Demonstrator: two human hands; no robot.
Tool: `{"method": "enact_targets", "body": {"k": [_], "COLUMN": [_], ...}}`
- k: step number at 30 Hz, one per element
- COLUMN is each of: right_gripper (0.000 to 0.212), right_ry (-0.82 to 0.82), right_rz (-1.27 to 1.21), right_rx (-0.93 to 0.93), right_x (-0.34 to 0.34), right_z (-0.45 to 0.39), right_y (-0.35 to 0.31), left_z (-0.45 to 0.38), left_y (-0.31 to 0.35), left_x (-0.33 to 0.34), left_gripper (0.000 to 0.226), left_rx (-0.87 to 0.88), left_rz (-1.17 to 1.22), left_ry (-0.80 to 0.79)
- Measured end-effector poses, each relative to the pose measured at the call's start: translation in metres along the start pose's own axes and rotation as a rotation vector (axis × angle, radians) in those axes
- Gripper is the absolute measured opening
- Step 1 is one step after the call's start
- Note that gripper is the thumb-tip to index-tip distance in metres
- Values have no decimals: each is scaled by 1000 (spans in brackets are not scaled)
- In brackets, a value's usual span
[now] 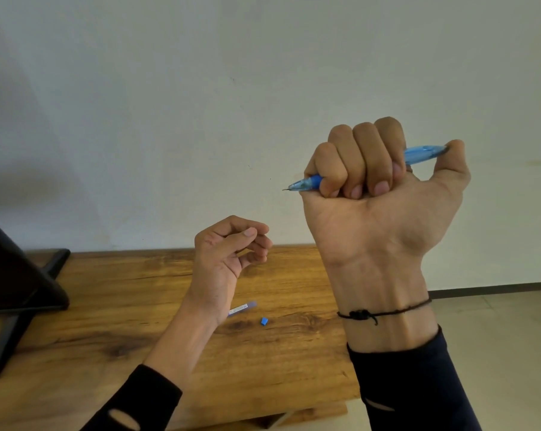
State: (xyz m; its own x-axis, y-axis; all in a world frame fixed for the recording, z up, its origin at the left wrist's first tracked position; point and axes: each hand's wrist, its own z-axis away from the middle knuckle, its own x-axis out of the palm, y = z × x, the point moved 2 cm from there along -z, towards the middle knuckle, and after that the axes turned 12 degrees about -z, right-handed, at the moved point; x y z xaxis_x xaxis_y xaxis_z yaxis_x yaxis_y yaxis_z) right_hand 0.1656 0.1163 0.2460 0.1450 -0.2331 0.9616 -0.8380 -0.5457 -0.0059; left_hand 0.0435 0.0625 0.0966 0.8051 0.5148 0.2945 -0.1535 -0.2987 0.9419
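My right hand (384,194) is raised in front of the wall and grips a translucent blue mechanical pencil (421,154) in a fist. The thumb tip rests on the pencil's rear end, and the thin metal tip points left. My left hand (228,253) hovers lower, above the wooden table (113,306), its fingers curled and the thumb lying on the forefinger. Nothing shows between those fingers. A small clear lead tube (243,307) lies on the table, partly hidden behind my left wrist. A tiny blue cap (264,321) lies just right of the tube.
A black slanted device on a stand (17,275) occupies the table's left end. A plain pale wall rises directly behind the table. The table's right edge ends under my right forearm, with light floor tiles (496,337) beyond.
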Motion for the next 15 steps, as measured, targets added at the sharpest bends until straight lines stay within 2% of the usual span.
{"method": "enact_targets", "body": {"k": [9, 12, 15], "right_gripper": [70, 64, 40], "right_ry": [14, 109, 264], "right_rz": [0, 176, 404], "right_rx": [22, 47, 82], "right_x": [-2, -9, -29], "right_z": [-1, -10, -21], "right_y": [-4, -11, -17], "left_z": [0, 0, -2], "left_y": [-4, -6, -9], "left_x": [-2, -4, -7], "left_gripper": [22, 21, 22], "left_rx": [-9, -27, -42], "left_rz": [1, -5, 3], "left_ry": [-10, 0, 16]}}
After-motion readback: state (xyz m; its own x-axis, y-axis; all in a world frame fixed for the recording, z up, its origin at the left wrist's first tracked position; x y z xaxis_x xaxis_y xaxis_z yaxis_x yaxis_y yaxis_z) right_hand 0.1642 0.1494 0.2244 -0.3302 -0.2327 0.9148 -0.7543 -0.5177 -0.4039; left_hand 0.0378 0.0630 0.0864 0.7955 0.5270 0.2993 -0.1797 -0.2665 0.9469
